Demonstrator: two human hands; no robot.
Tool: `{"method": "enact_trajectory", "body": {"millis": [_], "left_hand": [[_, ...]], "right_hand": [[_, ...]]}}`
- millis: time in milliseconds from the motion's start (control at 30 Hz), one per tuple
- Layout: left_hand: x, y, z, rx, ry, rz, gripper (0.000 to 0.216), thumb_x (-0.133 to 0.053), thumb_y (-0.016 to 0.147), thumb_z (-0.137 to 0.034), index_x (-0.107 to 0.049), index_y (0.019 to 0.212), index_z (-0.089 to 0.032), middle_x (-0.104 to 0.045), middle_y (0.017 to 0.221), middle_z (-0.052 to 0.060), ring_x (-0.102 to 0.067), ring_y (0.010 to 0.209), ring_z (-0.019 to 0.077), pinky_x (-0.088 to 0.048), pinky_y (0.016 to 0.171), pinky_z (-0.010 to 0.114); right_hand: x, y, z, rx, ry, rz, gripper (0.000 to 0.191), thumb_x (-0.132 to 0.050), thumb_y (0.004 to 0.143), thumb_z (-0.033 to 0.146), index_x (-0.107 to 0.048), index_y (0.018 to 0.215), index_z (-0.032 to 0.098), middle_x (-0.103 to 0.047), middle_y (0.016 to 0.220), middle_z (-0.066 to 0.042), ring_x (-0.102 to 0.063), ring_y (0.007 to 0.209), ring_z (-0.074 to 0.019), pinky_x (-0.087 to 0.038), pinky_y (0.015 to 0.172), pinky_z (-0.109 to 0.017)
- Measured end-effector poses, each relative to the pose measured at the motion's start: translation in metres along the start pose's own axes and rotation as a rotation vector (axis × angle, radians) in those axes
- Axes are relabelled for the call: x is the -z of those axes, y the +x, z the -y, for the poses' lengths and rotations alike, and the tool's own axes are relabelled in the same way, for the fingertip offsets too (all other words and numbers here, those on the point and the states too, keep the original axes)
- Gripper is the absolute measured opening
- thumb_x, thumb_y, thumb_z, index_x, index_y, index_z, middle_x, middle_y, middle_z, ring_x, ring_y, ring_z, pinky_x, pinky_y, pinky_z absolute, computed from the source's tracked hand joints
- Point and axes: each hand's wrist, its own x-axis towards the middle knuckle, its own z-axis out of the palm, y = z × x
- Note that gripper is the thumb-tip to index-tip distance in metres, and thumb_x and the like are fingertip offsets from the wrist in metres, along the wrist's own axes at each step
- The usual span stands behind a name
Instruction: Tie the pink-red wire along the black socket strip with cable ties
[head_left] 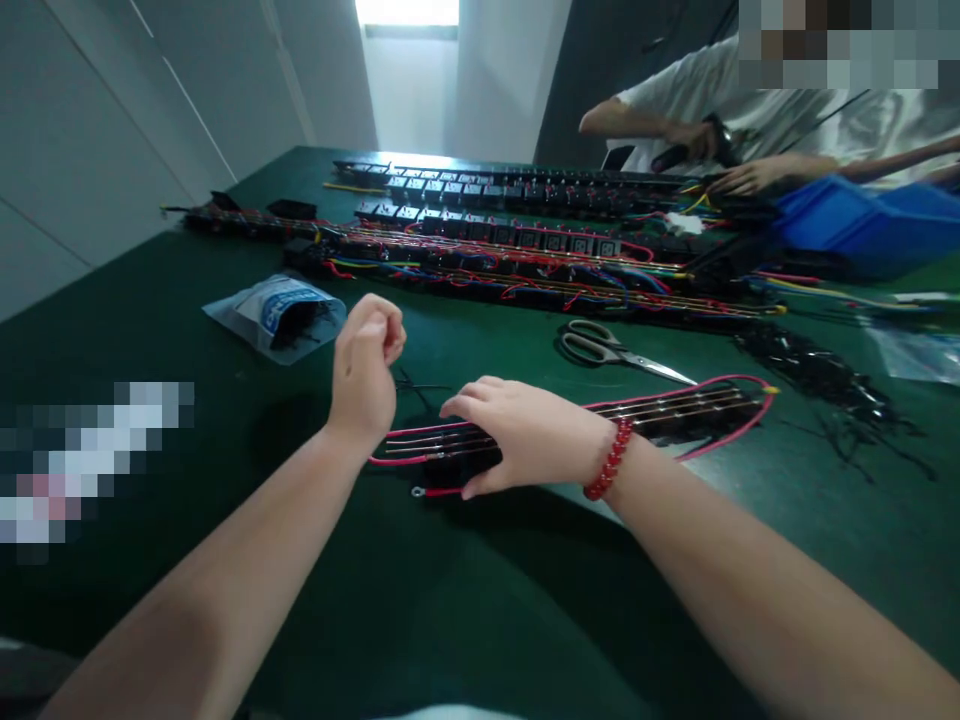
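Currently your right hand [525,435] lies flat, fingers spread, pinning the wired strip [600,420] at near centre of the green table [450,600]; keep that pressure even. Your left hand [365,365] is clenched just left, apparently pinching a black cable tie [420,388]—draw it snug, clear of the scissors [615,350] beyond.

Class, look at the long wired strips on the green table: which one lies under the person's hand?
The short strip nearest the camera, looped by a pink wire: the right hand presses flat on its left end. The longer strips lie farther back, untouched by it.
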Motion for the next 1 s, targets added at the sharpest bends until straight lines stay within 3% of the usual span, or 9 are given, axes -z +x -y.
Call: {"method": "enact_trajectory", "body": {"millis": [67, 133, 233, 367, 533, 733, 1000], "left_hand": [[-0.004, 0.012, 0.011, -0.023, 0.078, 0.056, 0.029, -0.036, 0.1, -0.025, -0.059, 0.084, -0.017, -0.054, 0.074, -0.001, -0.053, 0.067, 0.0113, -0.046, 0.064, 0.025], [-0.004, 0.023, 0.02, -0.033, 0.161, 0.152, 0.027, -0.037, 0.095, -0.019, -0.055, 0.076, -0.018, -0.049, 0.068, -0.002, -0.049, 0.065, 0.0115, -0.041, 0.062, 0.026], [0.006, 0.025, 0.025, -0.043, 0.281, 0.261, 0.023, -0.038, 0.093, -0.02, -0.055, 0.078, -0.019, -0.052, 0.072, -0.001, -0.051, 0.069, 0.0136, -0.041, 0.066, 0.028], [0.026, 0.005, 0.018, -0.068, 0.461, 0.367, 0.016, -0.041, 0.091, -0.019, -0.056, 0.085, -0.019, -0.057, 0.083, 0.001, -0.054, 0.081, 0.0171, -0.042, 0.074, 0.032], [0.03, -0.008, 0.012, -0.091, 0.652, 0.519, 0.014, -0.05, 0.076, -0.01, -0.053, 0.086, -0.02, -0.056, 0.086, 0.002, -0.052, 0.084, 0.0201, -0.041, 0.073, 0.035], [0.028, -0.008, 0.009, -0.061, 0.753, 0.565, 0.014, -0.049, 0.075, -0.008, -0.05, 0.082, -0.021, -0.054, 0.076, 0.0, -0.05, 0.073, 0.0185, -0.038, 0.064, 0.034], [0.031, -0.008, 0.017, -0.009, 0.752, 0.555, 0.013, -0.047, 0.08, -0.009, -0.051, 0.084, -0.021, -0.057, 0.082, 0.002, -0.055, 0.079, 0.0183, -0.044, 0.066, 0.033]], "right_hand": [[-0.014, 0.006, -0.007, 0.007, -0.014, 0.038, 0.059, -0.079, 0.073, 0.051, -0.062, 0.115, 0.015, -0.066, 0.108, -0.011, -0.063, 0.094, -0.0247, -0.053, 0.076, -0.036], [-0.02, 0.008, -0.01, 0.02, -0.018, 0.049, 0.051, -0.075, 0.077, 0.052, -0.063, 0.111, 0.016, -0.066, 0.106, -0.01, -0.063, 0.089, -0.0226, -0.051, 0.071, -0.034], [-0.021, 0.008, -0.01, 0.023, -0.017, 0.045, 0.048, -0.071, 0.082, 0.05, -0.062, 0.113, 0.016, -0.065, 0.109, -0.01, -0.062, 0.093, -0.0231, -0.05, 0.074, -0.034], [-0.022, 0.008, -0.013, -0.011, 0.005, 0.023, 0.057, -0.069, 0.084, 0.051, -0.056, 0.126, 0.015, -0.065, 0.114, -0.012, -0.06, 0.102, -0.026, -0.049, 0.086, -0.04], [-0.025, 0.009, -0.017, -0.072, 0.03, 0.02, 0.054, -0.074, 0.076, 0.057, -0.061, 0.108, 0.016, -0.065, 0.103, -0.01, -0.061, 0.091, -0.0243, -0.051, 0.078, -0.038], [-0.027, 0.01, -0.017, -0.096, 0.042, 0.041, 0.052, -0.067, 0.081, 0.061, -0.059, 0.105, 0.016, -0.063, 0.098, -0.007, -0.06, 0.076, -0.0201, -0.049, 0.063, -0.033], [-0.025, 0.013, -0.017, -0.086, -0.085, 0.053, 0.036, -0.057, 0.091, 0.054, -0.059, 0.096, 0.019, -0.061, 0.09, -0.004, -0.055, 0.066, -0.0165, -0.04, 0.056, -0.03]]}}
